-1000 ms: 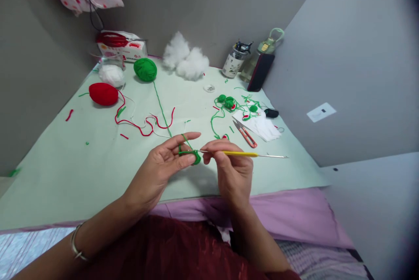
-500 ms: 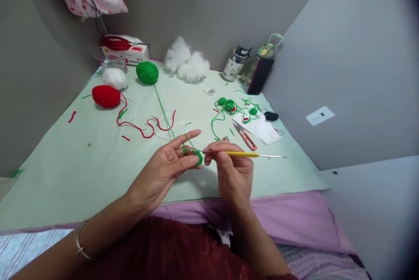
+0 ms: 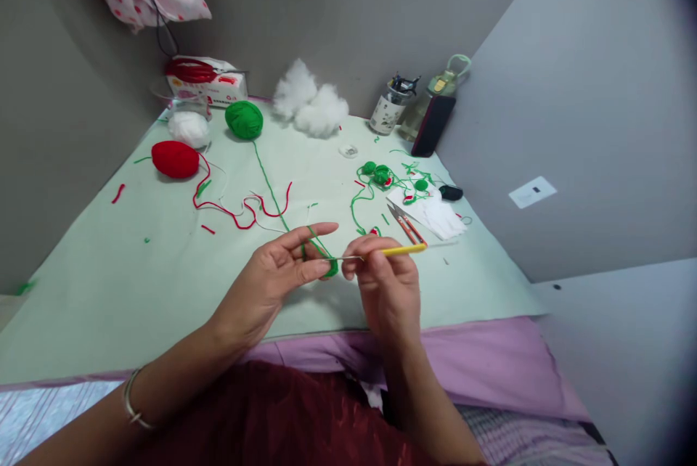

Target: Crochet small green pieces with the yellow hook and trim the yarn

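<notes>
Between thumb and fingers, my left hand point(image 3: 280, 270) pinches a small green crochet piece point(image 3: 332, 268). Green yarn point(image 3: 271, 183) runs from the green ball point(image 3: 244, 120) on the table over my raised left index finger and down to the piece. My right hand point(image 3: 389, 281) is closed around a crochet hook point(image 3: 404, 250) with a yellow handle. The hook's thin metal tip reaches left to the green piece and touches it at the stitches; the exact loop is too small to make out.
Red yarn point(image 3: 175, 160) and white yarn point(image 3: 189, 130) lie at the left. Stuffing point(image 3: 311, 103) sits at the back, near a pen cup point(image 3: 388, 110), bottle point(image 3: 441, 85) and phone point(image 3: 434, 126). Thread snips point(image 3: 407, 225) and small green crochet pieces point(image 3: 382, 176) lie to the right.
The hook has tilted, its yellow back end swinging upward while the tip dropped slightly at the green piece. My left index finger has lowered a little.
</notes>
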`<action>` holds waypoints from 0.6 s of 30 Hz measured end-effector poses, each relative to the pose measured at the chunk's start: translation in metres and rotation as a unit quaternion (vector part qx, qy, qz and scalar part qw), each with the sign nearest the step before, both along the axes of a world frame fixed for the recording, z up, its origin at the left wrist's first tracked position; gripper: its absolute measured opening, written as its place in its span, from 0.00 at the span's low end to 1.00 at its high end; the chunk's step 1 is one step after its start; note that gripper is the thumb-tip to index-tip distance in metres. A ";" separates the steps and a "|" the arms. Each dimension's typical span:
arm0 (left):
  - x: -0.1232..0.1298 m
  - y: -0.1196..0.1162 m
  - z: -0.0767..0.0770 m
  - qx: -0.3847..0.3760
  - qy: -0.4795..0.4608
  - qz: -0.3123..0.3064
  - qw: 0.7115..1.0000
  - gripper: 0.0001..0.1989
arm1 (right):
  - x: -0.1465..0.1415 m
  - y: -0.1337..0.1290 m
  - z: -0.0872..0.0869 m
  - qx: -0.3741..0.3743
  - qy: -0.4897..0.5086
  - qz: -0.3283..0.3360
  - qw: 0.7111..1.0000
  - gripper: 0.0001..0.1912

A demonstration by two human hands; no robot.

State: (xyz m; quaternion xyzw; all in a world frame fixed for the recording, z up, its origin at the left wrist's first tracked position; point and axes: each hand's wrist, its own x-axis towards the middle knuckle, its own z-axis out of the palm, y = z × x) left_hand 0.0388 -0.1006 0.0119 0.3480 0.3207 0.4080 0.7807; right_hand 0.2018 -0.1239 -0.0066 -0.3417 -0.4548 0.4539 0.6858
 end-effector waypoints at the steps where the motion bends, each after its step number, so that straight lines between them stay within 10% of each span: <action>1: 0.001 -0.001 -0.001 0.016 0.010 0.011 1.000 0.22 | -0.002 -0.001 -0.001 0.021 -0.030 -0.005 0.999 0.06; 13: 0.008 -0.003 0.001 -0.071 -0.079 0.041 0.994 0.21 | -0.016 -0.014 -0.010 0.164 -0.301 -0.158 0.926 0.23; 18: -0.002 0.005 0.003 -0.045 -0.063 0.039 0.996 0.20 | 0.002 -0.004 0.007 0.138 -0.324 -0.029 0.935 0.23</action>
